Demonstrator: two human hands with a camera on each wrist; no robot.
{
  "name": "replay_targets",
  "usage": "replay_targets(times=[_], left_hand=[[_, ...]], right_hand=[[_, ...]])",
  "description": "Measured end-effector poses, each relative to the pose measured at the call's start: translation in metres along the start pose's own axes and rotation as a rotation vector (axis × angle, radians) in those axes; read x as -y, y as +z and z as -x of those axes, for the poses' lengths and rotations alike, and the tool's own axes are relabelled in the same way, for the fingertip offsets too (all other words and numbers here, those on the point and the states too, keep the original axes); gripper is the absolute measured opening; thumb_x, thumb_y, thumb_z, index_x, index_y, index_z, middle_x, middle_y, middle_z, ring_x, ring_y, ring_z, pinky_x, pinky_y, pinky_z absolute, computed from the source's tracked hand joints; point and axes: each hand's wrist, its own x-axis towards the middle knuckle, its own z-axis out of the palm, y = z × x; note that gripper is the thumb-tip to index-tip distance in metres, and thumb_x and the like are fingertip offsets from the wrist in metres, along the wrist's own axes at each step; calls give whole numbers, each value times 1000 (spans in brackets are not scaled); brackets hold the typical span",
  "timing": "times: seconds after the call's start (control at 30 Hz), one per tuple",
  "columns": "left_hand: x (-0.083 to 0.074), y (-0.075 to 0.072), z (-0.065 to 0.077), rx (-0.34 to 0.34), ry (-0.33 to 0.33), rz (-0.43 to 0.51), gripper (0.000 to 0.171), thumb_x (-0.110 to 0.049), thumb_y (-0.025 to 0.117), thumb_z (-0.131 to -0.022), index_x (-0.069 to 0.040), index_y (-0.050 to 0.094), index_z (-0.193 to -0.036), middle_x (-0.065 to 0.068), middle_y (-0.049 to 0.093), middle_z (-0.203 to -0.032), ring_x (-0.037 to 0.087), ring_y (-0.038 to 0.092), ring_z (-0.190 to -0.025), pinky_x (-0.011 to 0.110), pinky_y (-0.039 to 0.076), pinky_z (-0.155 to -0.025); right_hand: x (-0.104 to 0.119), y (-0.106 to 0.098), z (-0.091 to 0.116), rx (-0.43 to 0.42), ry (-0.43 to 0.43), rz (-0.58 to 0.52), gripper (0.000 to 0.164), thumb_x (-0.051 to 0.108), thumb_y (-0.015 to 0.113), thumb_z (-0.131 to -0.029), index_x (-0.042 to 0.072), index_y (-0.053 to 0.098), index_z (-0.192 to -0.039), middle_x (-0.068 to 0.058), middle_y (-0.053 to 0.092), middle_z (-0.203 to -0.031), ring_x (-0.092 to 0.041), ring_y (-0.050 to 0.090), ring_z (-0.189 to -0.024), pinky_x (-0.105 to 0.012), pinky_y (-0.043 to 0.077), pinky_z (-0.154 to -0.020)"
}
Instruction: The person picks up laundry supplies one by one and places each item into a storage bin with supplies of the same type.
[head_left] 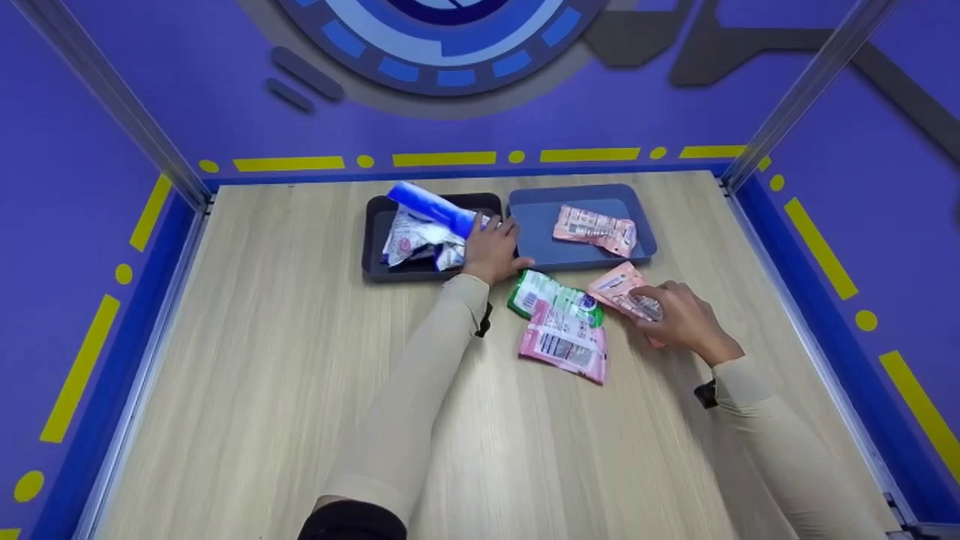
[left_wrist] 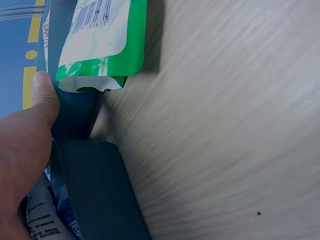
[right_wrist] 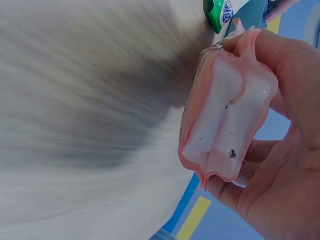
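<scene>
Wood-grain table (head_left: 262,375): stood within purple walls (head_left: 637,112).
Left hand (head_left: 491,251): lay outspread at blue packet (head_left: 429,207) over dark tray (head_left: 405,276).
Right hand (head_left: 681,319): gripped salmon-pink packet (head_left: 615,286).

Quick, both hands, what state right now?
Left hand: open, thumb out, fingers at the blue pack over the dark tray.
Right hand: closed, holding a pink pack.

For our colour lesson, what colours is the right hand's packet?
The packet is pink and white, clearest in the right wrist view.
</scene>
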Motion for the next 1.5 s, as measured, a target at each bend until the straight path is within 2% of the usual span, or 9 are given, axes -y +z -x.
replay_targets(times=[0.33, 0.6, 1.03, 1.5], left_hand=[[0, 0, 2, 0, -2, -5, 84, -72, 48, -96, -17, 41, -159, -1, 36, -165, 25, 29, -152, 53, 7, -127], [-1, 0, 2, 1, -3, -12, 86, -74, 47, -95, -17, 42, -159, -1, 35, -165, 24, 28, -153, 53, 7, -127], [-1, -1, 3, -6, -8, -2, 85, -72, 49, -95, -17, 41, -159, 0, 34, -166, 25, 28, -153, 54, 7, -127], [-1, -3, 3, 3, -7, -7, 86, -74, 46, -95, -18, 39, -160, -1, 33, -166, 25, 27, -153, 53, 6, -127]], right_hand=[[0, -1, 2, 1, 4, -8, 54, 25, 79, -87, 13, 66, -138, -24, 59, -126, -41, 54, -114, -67, 50, -91], [0, -3, 5, -53, -41, 12, 51, 24, 78, -86, 12, 68, -135, -24, 62, -124, -41, 59, -113, -66, 52, -87], [4, -12, 6, -24, -4, -19, 54, 26, 79, -87, 14, 65, -139, -24, 60, -129, -43, 55, -117, -67, 49, -94], [10, -24, 5, -58, -44, -8, 54, 25, 78, -87, 14, 66, -138, -25, 60, -131, -44, 55, -119, -69, 50, -93]])
